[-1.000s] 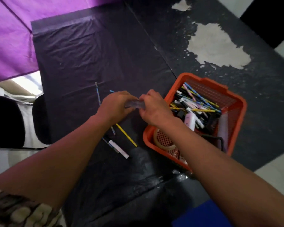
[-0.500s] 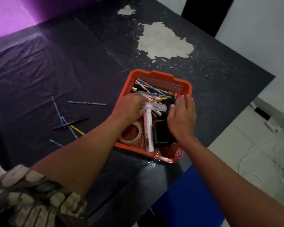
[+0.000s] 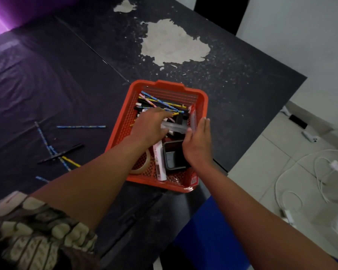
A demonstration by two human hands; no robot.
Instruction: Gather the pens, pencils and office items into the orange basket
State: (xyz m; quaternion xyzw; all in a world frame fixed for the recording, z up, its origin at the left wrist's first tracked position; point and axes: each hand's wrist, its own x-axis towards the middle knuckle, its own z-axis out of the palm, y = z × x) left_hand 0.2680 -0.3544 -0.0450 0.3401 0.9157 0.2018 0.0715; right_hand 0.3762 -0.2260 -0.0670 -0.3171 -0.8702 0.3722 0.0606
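Clearly the nearest things are the two forearms, reaching out from the bottom of the view toward the orange basket [image 3: 200, 108], which is sitting on the dark table [image 3: 242, 84] close to its near edge. The left hand [image 3: 150, 126] is hovering over the basket's middle with its fingers closed around one end of a clear plastic piece [image 3: 174, 128], possibly a ruler or slim case; I cannot tell which. The right hand [image 3: 198, 142] is standing open and flat beside the other end, fingers straight, gripping nothing, seemingly steadying it.

To do this step well, the piece should be going in lengthwise, along the pencils [image 3: 160, 102] already lying at the far end, so it is not bridging the black box [image 3: 174, 156] and tape roll [image 3: 142, 162] nearer the body. Lowering it before letting go should be keeping it from bouncing out.

Room is tightest on the right: the basket's near right corner is lying just beside the table edge, with the floor and white cables [image 3: 300, 172] below, so any push should be going left or away, never rightward. To the left, the black plastic sheet [image 3: 37, 90] is offering open room, and loose pencils [image 3: 81, 126] and a black pen [image 3: 66, 152] are waiting there, well apart from the basket. Farther off, the peeled patch [image 3: 172, 43] is marking bare tabletop.
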